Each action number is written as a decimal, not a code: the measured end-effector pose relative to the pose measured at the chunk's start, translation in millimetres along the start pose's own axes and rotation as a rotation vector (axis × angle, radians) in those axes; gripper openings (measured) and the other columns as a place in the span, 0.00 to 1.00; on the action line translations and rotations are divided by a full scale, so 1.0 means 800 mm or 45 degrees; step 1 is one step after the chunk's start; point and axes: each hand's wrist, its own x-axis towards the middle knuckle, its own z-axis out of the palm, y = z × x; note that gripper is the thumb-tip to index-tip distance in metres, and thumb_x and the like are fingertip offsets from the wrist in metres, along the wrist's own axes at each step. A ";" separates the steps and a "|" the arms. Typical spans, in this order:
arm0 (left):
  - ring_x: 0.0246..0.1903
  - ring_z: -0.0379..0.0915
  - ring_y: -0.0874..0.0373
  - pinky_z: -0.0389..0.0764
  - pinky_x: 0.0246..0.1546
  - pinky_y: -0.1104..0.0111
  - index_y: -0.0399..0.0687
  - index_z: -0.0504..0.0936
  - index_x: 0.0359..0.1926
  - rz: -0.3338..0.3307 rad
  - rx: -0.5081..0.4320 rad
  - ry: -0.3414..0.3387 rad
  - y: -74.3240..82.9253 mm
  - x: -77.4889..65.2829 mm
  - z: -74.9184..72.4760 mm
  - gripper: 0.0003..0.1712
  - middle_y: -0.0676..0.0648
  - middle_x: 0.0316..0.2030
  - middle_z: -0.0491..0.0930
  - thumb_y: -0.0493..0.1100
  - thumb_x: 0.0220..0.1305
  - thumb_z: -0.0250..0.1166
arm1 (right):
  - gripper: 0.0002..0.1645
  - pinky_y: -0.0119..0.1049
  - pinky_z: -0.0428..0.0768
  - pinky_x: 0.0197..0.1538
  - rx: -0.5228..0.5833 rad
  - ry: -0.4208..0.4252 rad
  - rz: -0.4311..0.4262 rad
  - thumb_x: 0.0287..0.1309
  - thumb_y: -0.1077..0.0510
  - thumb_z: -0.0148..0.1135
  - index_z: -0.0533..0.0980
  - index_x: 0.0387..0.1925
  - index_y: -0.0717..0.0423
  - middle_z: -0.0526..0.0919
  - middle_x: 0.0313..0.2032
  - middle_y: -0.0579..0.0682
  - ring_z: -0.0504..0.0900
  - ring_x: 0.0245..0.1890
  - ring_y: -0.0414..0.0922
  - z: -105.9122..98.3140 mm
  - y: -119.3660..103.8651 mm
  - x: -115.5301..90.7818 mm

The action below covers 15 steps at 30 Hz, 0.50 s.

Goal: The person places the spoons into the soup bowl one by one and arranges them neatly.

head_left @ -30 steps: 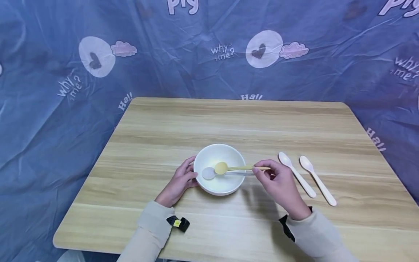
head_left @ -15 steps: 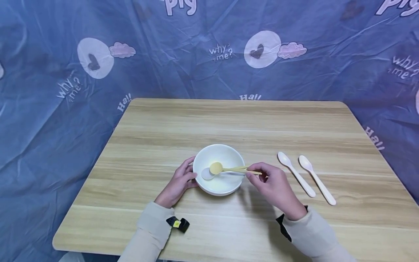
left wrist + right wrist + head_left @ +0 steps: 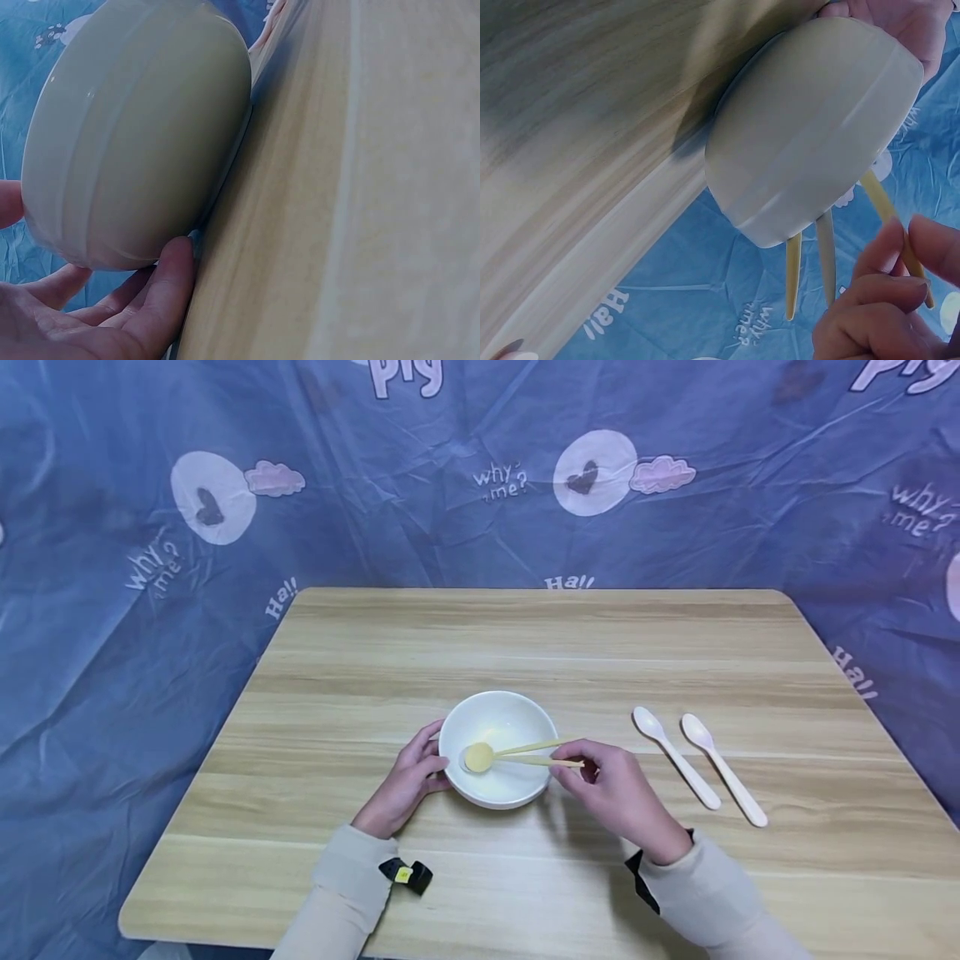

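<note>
A white bowl stands on the table, and my left hand holds its left side, thumb near the rim. The left wrist view shows that hand's fingers against the bowl's outer wall. My right hand pinches the handle of a yellow spoon between thumb and fingers, at the right rim. The spoon's head is inside the bowl. A second yellow handle and a whitish handle stick out over the rim in the right wrist view; the whitish spoon's head is mostly hidden under yellow.
Two white spoons lie side by side on the wooden table, right of my right hand. A blue printed cloth hangs behind the table. A black strap is on my left sleeve.
My right hand has moved left and slightly down toward the bowl with the yellow spoon, whose head now covers the whitish one. A second yellow handle has come into sight. My left hand stays put.
</note>
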 end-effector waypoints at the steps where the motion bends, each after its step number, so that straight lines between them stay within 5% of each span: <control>1: 0.51 0.71 0.49 0.79 0.46 0.58 0.49 0.54 0.70 0.000 -0.001 0.003 0.000 0.000 -0.001 0.36 0.34 0.62 0.64 0.33 0.61 0.50 | 0.06 0.28 0.64 0.19 -0.001 -0.004 -0.007 0.52 0.60 0.67 0.82 0.34 0.54 0.67 0.15 0.42 0.62 0.16 0.34 0.000 0.000 0.000; 15: 0.52 0.71 0.49 0.78 0.47 0.58 0.48 0.54 0.70 0.005 -0.004 -0.025 0.000 -0.001 -0.001 0.36 0.33 0.62 0.64 0.33 0.61 0.50 | 0.05 0.27 0.63 0.20 -0.050 0.002 -0.017 0.51 0.60 0.68 0.82 0.33 0.52 0.68 0.16 0.42 0.62 0.17 0.33 -0.001 0.001 -0.004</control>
